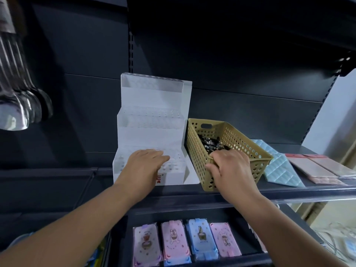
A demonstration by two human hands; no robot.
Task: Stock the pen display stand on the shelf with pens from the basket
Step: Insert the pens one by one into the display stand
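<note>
The white tiered pen display stand [154, 132] sits on the dark shelf [289, 191], its rows of holes showing no pens, and touching its right side is a tan perforated basket [237, 135] with a heap of dark pens [210, 144] inside. The left hand [143, 166] lies flat with straight fingers on the stand's nearest, lowest tier, while the right hand [229, 166] grips the basket's near rim, fingers curled over it. Right of the basket lie a pale blue quilted pouch [277, 166] and pink packets [316, 168].
</note>
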